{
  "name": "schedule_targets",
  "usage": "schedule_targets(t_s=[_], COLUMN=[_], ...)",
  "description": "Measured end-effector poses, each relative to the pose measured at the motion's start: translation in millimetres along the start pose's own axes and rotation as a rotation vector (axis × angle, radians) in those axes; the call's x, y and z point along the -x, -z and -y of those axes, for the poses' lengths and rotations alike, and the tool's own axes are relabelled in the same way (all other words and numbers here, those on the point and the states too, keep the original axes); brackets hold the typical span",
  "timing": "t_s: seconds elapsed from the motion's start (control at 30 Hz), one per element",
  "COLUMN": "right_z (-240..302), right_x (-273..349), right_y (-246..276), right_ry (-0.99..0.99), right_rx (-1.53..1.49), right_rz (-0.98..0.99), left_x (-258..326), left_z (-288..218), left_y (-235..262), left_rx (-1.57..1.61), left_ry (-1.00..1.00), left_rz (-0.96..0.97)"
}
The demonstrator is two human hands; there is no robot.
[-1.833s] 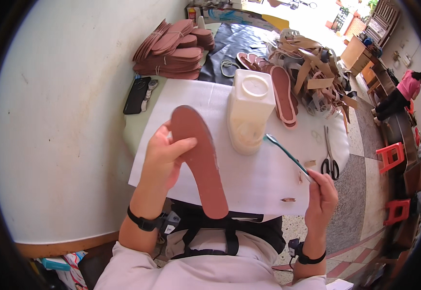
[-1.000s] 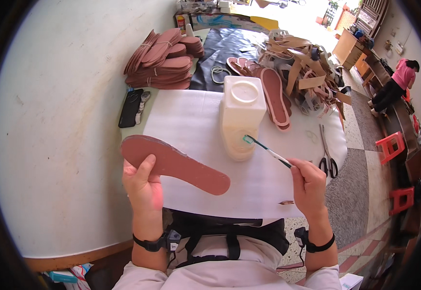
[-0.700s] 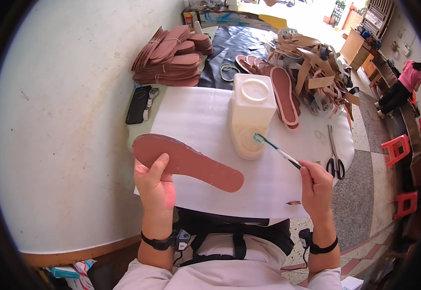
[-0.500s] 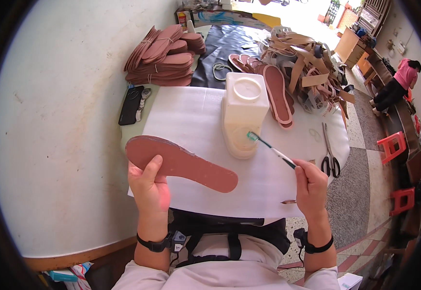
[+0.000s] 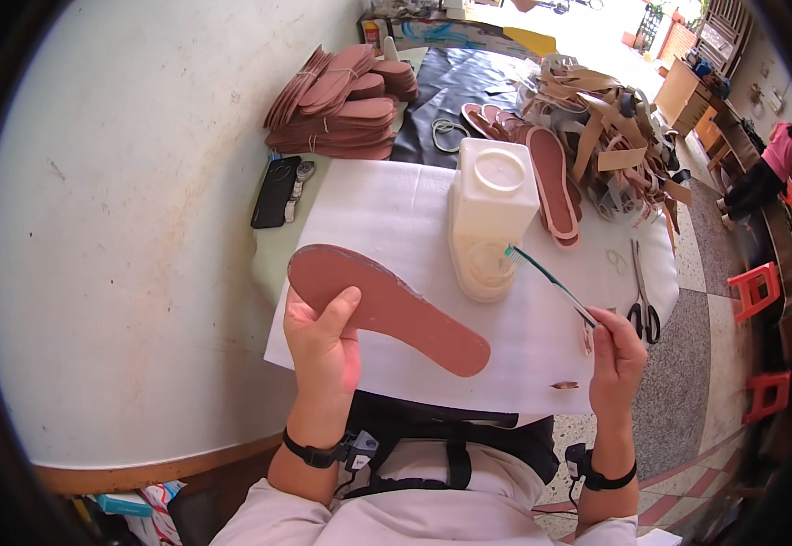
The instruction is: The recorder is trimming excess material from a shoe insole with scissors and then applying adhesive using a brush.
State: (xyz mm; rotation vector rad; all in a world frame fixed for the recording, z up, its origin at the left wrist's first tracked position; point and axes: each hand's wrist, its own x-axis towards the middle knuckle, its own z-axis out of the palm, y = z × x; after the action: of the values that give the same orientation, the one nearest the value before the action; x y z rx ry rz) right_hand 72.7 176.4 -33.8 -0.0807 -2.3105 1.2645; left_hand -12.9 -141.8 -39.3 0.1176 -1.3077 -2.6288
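My left hand (image 5: 325, 350) is closed on a reddish-brown insole (image 5: 387, 305), thumb on its upper face and fingers beneath. The insole is held above the white sheet, its wide end up at the left and its narrow end down at the right. Between the fingers and thumb of my right hand (image 5: 616, 359) is the handle end of a toothbrush (image 5: 552, 284). Its green bristles are at the round opening low on the front of a whitish plastic container (image 5: 494, 205). Whether the bristles touch the opening's contents I cannot tell.
Bundled insoles (image 5: 337, 109) are stacked at the back left, near a phone (image 5: 276, 193) and a wristwatch (image 5: 299, 189). Scissors (image 5: 644, 305) lie at the right edge. Straps (image 5: 610, 136) and outlined insoles (image 5: 555, 187) fill the back right. A person in pink (image 5: 785, 150) stands far right.
The whole view has shifted, with the table sitting further right. The insole is tilted more steeply, its narrow end lower. The toothbrush stays at the container's opening and its handle has turned slightly.
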Motion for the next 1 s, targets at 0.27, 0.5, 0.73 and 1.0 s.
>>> schedule_targets(t_s=[0.27, 0.5, 0.73, 1.0], right_z=[29, 20, 19, 16], right_x=[6, 9, 8, 12], right_y=[4, 3, 0, 0], right_ry=[0.006, 0.039, 0.103, 0.128], right_rx=[-0.292, -0.316, -0.343, -0.299], right_rz=[0.18, 0.223, 0.252, 0.302], left_x=[-6, -20, -31, -39], left_z=[5, 3, 4, 9], left_y=[-7, -8, -9, -5], left_rx=[0.004, 0.005, -0.033, -0.031], left_ry=[0.2, 0.415, 0.467, 0.505], left_rz=[0.156, 0.215, 0.29, 0.328])
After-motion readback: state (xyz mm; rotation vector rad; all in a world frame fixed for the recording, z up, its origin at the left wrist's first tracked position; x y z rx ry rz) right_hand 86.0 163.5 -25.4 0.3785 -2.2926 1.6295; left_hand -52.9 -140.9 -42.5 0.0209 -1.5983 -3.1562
